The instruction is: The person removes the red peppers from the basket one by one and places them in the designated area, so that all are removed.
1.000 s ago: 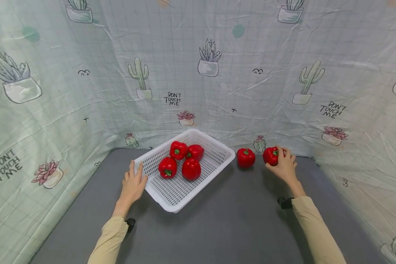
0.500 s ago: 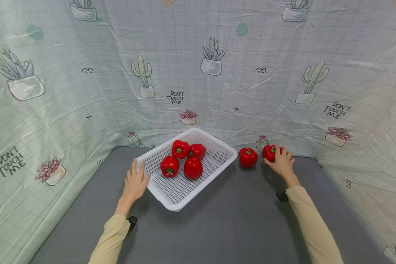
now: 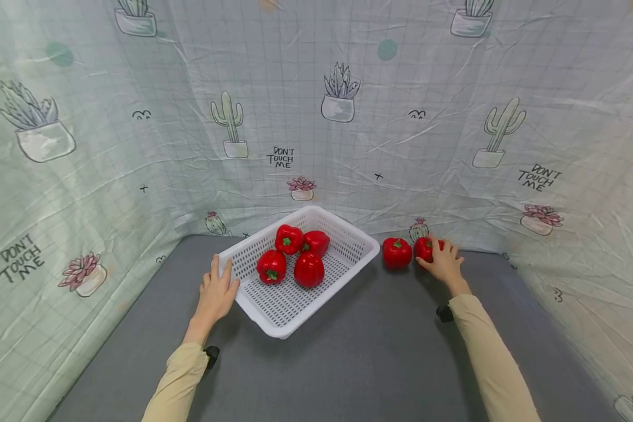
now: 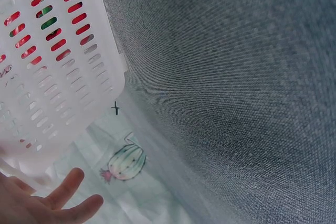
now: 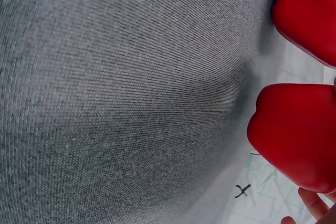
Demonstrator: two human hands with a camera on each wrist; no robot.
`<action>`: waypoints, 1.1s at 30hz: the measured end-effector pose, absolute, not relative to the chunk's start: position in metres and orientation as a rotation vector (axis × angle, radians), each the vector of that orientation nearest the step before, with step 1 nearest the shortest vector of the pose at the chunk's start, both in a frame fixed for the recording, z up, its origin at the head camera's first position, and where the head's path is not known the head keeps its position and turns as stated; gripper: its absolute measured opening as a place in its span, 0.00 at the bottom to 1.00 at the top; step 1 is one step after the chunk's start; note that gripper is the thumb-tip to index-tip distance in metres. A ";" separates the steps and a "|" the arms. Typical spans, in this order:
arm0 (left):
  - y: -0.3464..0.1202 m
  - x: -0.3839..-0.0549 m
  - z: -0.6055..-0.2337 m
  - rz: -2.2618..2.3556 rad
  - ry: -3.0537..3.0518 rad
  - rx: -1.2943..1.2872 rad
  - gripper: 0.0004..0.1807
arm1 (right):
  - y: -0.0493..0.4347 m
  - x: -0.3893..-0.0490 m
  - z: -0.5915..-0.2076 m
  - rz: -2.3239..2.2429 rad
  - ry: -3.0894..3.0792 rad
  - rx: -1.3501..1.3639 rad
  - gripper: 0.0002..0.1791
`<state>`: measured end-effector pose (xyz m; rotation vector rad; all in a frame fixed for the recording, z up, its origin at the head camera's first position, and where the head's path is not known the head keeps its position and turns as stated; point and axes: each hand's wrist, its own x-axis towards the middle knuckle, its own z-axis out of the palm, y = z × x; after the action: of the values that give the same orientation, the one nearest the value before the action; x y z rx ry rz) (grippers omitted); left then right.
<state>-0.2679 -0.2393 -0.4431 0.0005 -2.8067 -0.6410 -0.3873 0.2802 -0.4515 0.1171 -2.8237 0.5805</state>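
My right hand [image 3: 447, 264] holds a red bell pepper [image 3: 424, 249] with its fingers over the far side and the thumb at the near side. In the right wrist view this bell pepper [image 5: 296, 135] hides much of the hand; a few fingertips show below it. A second red bell pepper [image 3: 397, 253] stands just to its left. My left hand [image 3: 216, 296] rests at the left rim of a white perforated plastic basket [image 3: 266, 325], fingers spread and fairly straight. In the left wrist view two fingers [image 4: 68, 188] extend free of the basket wall [image 4: 79, 85].
Several red bell peppers [image 3: 309, 269] lie inside the basket, towards its back left. A dark grey table surface [image 3: 348, 357] spreads in front. A pale sheet printed with cacti [image 3: 348, 152] hangs behind and at both sides, close behind the peppers.
My right hand has moved left and slightly down with the bell pepper, bringing it close to the other loose one. The left hand and basket stay in place; the head view has shifted slightly.
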 end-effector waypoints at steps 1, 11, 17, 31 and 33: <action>-0.239 -0.268 -0.443 -0.640 -2.807 0.000 0.31 | 0.280 -0.387 -0.452 0.579 -2.825 0.117 0.37; -0.240 -0.268 -0.445 -0.642 -2.807 -0.002 0.31 | 0.280 -0.387 -0.458 0.578 -2.884 0.124 0.41; -0.240 -0.268 -0.444 -0.643 -2.818 0.006 0.31 | 0.281 -0.388 -0.460 0.547 -2.886 0.121 0.46; -0.240 -0.269 -0.444 -0.656 -2.825 0.005 0.31 | 0.273 -0.391 -0.464 0.483 -2.846 0.086 0.46; -0.241 -0.269 -0.444 -0.654 -2.823 0.004 0.31 | 0.272 -0.391 -0.463 0.472 -2.856 0.085 0.45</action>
<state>-0.2686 -0.2407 -0.4443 0.0042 -2.8235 -0.6543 -0.3911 0.2723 -0.4631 0.0847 -2.8559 0.4721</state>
